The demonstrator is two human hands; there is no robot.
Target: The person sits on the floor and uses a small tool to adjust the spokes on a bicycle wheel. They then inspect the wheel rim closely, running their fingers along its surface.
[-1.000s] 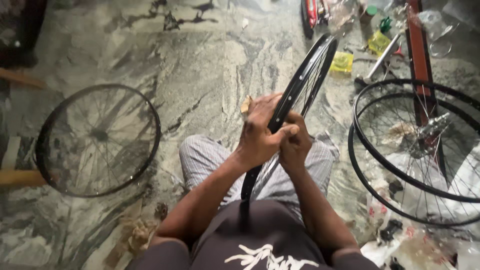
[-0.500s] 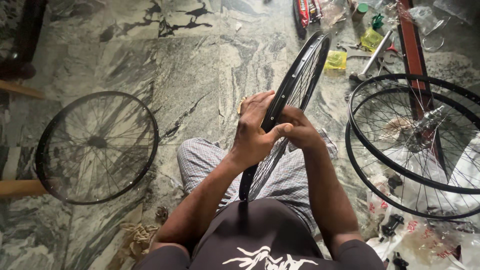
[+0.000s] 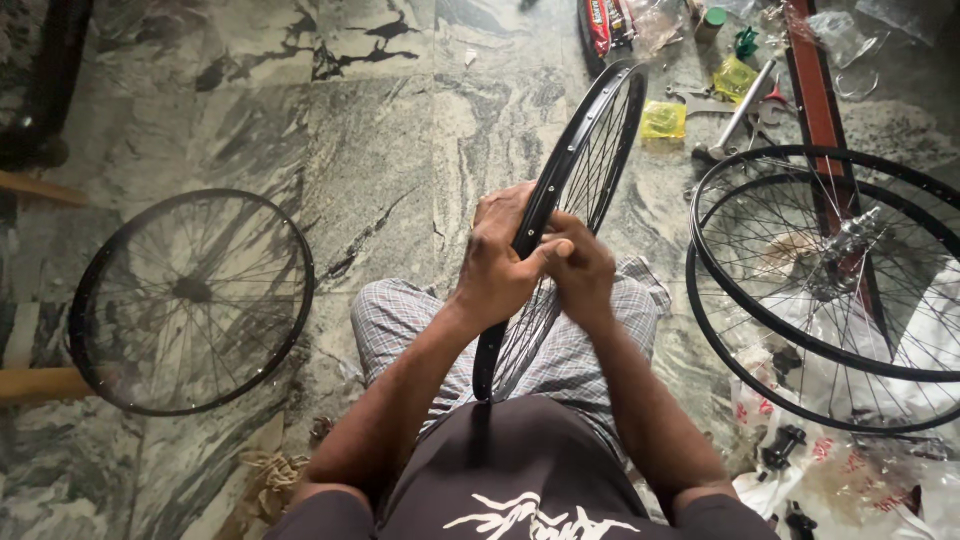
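Seated on a marble floor (image 3: 380, 150), a person steadies a black bicycle wheel (image 3: 570, 200) upright over the lap, edge-on to the camera. Left hand (image 3: 497, 262) is wrapped tight around the rim; right hand (image 3: 580, 270) is closed against the rim beside it, thumbs meeting. Working spokes well likely calls for a firm rim and small, even turns. Another wheel (image 3: 190, 300) lies well apart; two stacked wheels (image 3: 830, 290) sit opposite.
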